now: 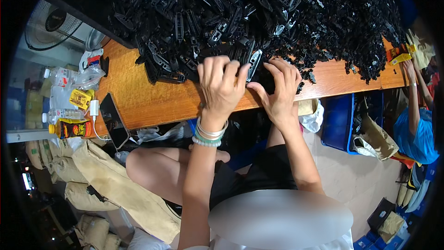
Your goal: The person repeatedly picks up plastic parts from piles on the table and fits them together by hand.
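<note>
At the front edge of a large heap of black plastic parts, both my hands work over a wooden table. My left hand, with pale bracelets at the wrist, has its fingers curled down at the heap; their tips are hidden and slightly blurred. Beside its thumb a long black part with a silvery inside lies tilted between the two hands. My right hand arches over small dark pieces, its thumb held away from its bent fingers. Nothing in its grasp can be seen.
A phone with a white charger lies at the table's left edge, near bottles. Below right stands a blue bin. Another person in a blue shirt reaches toward a yellow packet. Sacks lie at lower left.
</note>
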Available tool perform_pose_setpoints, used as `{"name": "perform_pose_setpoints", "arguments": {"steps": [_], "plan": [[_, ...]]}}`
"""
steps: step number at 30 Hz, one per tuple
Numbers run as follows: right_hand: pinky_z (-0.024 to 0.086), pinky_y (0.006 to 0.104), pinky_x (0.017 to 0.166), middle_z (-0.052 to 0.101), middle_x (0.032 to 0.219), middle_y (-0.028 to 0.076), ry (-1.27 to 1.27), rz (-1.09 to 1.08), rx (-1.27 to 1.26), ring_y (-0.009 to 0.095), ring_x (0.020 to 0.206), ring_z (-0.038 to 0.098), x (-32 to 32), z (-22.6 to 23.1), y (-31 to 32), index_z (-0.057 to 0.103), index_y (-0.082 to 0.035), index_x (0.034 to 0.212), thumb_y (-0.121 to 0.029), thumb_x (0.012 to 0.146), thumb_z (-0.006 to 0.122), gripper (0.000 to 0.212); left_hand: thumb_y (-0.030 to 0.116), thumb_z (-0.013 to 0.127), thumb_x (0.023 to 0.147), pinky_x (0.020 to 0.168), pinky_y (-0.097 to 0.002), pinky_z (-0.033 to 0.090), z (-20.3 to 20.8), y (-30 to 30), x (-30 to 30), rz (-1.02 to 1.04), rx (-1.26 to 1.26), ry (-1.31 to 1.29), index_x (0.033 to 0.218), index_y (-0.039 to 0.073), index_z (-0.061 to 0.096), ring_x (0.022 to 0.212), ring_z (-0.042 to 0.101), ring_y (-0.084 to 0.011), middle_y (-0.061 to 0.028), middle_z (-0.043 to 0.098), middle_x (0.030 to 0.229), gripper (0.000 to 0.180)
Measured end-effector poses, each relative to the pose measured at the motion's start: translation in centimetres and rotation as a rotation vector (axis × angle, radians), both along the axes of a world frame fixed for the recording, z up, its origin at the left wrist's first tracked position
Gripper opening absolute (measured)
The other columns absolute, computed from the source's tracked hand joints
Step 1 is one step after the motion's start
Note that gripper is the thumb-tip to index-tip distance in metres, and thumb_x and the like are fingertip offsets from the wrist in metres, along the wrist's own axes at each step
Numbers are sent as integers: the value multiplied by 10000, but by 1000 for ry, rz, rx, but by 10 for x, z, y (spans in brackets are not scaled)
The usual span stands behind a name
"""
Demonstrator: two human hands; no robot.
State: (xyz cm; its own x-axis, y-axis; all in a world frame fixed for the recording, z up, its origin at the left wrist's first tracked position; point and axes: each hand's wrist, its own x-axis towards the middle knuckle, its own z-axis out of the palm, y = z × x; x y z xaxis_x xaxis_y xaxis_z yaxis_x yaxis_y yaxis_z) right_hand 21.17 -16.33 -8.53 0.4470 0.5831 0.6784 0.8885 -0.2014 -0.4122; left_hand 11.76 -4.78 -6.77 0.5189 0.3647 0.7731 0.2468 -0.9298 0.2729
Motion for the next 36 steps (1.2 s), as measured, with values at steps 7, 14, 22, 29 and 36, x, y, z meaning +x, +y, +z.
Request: {"name": "perform_pose_setpoints", "arguments": {"steps": [7, 14, 22, 29, 36], "plan": [[276, 486, 992, 506, 1122, 108, -18, -7, -56, 292, 1110, 455, -2, -3, -8, 513, -45, 1131, -286, 650, 733, 582, 318, 659, 783, 565, -374, 429, 3, -23, 8, 94, -247, 267, 690, 2, 598, 604, 559, -290, -118, 534, 706, 335], [273, 474, 986, 517, 1122, 132, 18, -6, 17, 293, 1098, 461, 7, -4, -23, 518, -26, 1150, -193, 715, 693, 498, 21, 728, 738, 454, -176, 329, 1, -24, 5, -27, -716, -178, 816, -64, 619, 551, 430, -21, -24, 500, 712, 159], [373, 337, 813, 590, 971, 86, 97, -396, -24, 231, 910, 539, 52, -20, -76, 630, -55, 1036, -26, 777, 628, 260, -51, 591, 824, 540, -206, 471, -10, -63, -48, -83, -1061, -363, 1035, -65, 533, 665, 594, -119, -111, 618, 810, 219], [465, 265, 642, 658, 836, 91, 399, -132, 187, 182, 764, 605, 8, 22, -67, 683, -26, 884, 31, 736, 655, 161, -65, 640, 779, 580, -203, 510, 10, -78, -66, -268, -1266, -297, 1002, -50, 592, 678, 601, -107, -94, 601, 865, 229], [458, 251, 701, 640, 847, 115, 676, 372, 139, 182, 783, 595, -37, 47, -58, 679, 31, 866, 85, 699, 673, 175, -56, 626, 796, 635, -230, 534, 17, -91, -70, -328, -1305, -279, 1028, -73, 559, 720, 655, -154, -126, 644, 845, 242]]}}
